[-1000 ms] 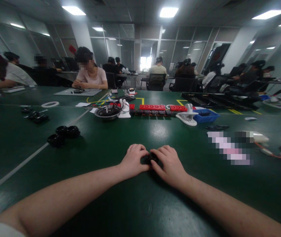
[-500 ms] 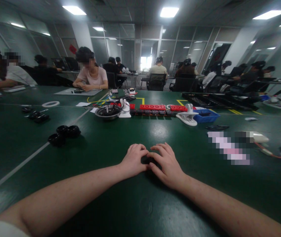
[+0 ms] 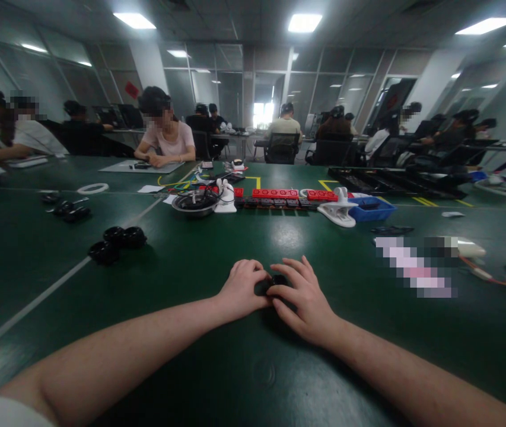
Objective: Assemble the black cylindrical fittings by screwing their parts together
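Note:
A small black rounded part (image 3: 278, 280) is held low over the green table, between my two hands. My left hand (image 3: 244, 289) is closed on its left side, with fingers bent over it and the thumb underneath. From the right, my right hand (image 3: 302, 301) curves its fingers and thumb about the same part. The part shows in the gaps between the fingers, but most of it is covered, so its exact kind cannot be made out. Several similar-looking glossy black rounded parts (image 3: 117, 242) sit in a group on the left.
Behind the hands are a metal bowl (image 3: 194, 205), red power strips (image 3: 274, 194), a white clip stand (image 3: 339, 210) and a blue bin (image 3: 375, 209). A white ring (image 3: 93, 188) and black pieces (image 3: 69, 209) lie left. Cables (image 3: 488, 279) run at right. A person (image 3: 168, 139) sits opposite.
The fingers of my right hand have lifted and spread slightly, shifting right, so more of the black part shows. My left hand has hardly moved.

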### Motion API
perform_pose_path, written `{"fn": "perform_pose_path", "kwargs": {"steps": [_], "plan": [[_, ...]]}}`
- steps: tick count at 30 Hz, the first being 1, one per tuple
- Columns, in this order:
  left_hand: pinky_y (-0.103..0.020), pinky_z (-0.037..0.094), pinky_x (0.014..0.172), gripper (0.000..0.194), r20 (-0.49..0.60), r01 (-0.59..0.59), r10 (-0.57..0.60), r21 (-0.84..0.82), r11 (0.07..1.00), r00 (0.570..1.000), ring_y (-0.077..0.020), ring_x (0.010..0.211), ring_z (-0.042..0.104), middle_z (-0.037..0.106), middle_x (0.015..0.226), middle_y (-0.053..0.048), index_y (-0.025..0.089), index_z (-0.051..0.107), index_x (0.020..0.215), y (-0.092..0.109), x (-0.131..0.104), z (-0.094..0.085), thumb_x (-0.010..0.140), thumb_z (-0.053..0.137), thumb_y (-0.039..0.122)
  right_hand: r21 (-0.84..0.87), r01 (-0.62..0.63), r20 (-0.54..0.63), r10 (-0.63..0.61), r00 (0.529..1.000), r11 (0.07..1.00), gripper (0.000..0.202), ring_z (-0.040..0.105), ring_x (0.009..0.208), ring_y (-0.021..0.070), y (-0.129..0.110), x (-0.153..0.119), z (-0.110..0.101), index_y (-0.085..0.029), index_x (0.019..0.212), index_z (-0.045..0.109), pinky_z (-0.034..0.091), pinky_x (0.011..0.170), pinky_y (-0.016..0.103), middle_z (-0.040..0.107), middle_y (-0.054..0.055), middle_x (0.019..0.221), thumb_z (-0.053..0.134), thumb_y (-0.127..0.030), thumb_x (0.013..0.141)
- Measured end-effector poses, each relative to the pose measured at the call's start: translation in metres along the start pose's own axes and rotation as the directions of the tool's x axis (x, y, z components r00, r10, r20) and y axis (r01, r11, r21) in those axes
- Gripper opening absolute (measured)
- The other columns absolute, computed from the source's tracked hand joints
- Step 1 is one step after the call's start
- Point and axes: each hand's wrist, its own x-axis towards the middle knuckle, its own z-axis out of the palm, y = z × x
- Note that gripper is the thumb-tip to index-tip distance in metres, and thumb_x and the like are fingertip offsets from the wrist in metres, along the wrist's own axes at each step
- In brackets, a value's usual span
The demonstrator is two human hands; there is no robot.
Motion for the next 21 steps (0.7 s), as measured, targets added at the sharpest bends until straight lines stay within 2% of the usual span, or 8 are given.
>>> {"fn": "perform_pose_path", "kwargs": {"steps": [10,21], "plan": [[-0.036,0.034,0.081,0.032,-0.010,0.003,-0.003,-0.012,1.000,1.000,-0.0192,0.088,0.042,0.049,0.089,-0.001,0.022,0.058,0.083,0.000,0.001,0.000,0.063,0.060,0.047,-0.030,0.003,-0.075,-0.005,0.997,1.000,0.021,0.036,0.112,0.0254,0.004,-0.002,-0.004,-0.023,0.070,0.064,0.012,0.098,0.054,0.054,0.004,0.109,0.044,-0.025,0.075],[-0.036,0.034,0.080,0.036,-0.014,0.008,-0.008,-0.022,1.000,1.000,-0.0192,0.088,0.043,0.048,0.089,-0.002,0.022,0.058,0.083,0.000,0.001,-0.001,0.062,0.060,0.051,-0.130,-0.036,-0.108,0.022,0.994,0.991,0.021,0.037,0.111,0.0258,0.010,-0.002,-0.004,-0.021,0.062,0.062,0.013,0.098,0.054,0.055,0.004,0.108,0.045,-0.025,0.074]]}}
